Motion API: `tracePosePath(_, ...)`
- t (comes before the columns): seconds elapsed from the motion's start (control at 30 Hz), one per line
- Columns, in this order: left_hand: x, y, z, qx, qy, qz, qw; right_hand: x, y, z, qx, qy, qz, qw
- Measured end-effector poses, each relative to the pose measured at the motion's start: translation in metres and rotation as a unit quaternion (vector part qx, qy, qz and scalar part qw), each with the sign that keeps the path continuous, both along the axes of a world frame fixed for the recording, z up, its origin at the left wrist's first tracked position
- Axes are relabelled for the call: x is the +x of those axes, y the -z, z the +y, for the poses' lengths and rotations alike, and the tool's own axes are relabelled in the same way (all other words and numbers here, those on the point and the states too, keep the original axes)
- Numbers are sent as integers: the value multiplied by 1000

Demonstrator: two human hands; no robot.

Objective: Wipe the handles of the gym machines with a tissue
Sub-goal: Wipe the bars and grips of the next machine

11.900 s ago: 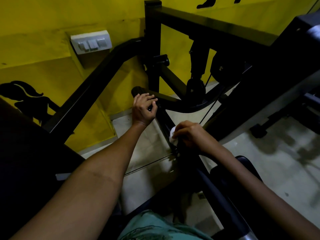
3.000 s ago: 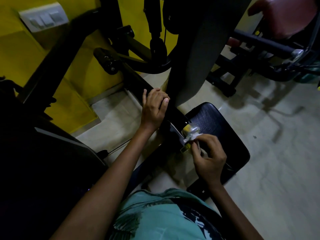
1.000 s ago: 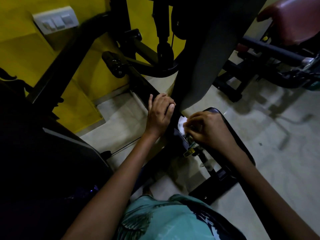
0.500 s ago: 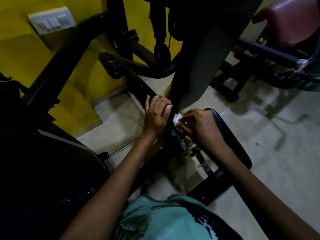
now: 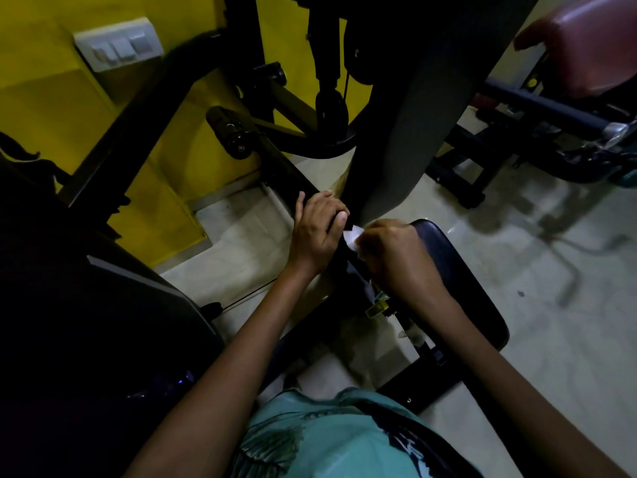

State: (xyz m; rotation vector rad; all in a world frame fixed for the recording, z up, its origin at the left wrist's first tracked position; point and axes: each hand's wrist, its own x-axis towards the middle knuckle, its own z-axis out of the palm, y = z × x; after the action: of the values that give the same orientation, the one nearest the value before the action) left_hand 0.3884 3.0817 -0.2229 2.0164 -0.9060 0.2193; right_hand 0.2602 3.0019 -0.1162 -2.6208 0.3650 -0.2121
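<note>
White tissue is sitting at the frame's centre, pinched in the curled fingers of the right hand against the black machine bar. Just left, the left hand is gripping that same bar, fingers wrapped over it.

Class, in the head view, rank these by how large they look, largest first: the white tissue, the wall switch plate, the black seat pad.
1. Black seat pad, though partly hidden by the right arm.
2. Wall switch plate.
3. White tissue, mostly hidden in the right hand.
</note>
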Motion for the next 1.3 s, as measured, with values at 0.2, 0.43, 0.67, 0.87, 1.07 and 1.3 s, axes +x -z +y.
tracePosePath(0.2,4,-1,2,3,1,-26,1000,11,-8,-16,30,30,19,999)
tracePosePath(0.43,21,-17,5,-12,22,36,999,2,1,-27,-4,-57,12,998)
tracePosePath(0.67,72,-24,11,119,-16,49,992,18,11,-18,-3,-124,-23,992)
tracePosePath(0.87,75,-9,15,57,-3,80,995,34,11,-32,2,-91,-35,995)
tracePosePath(1.07,75,-6,15,50,-1,83,995,30,12,-28,-6,-154,-19,988)
tracePosePath(1.3,73,-5,14,46,-11,83,995,56,13,-19,-38,-161,-28,986)
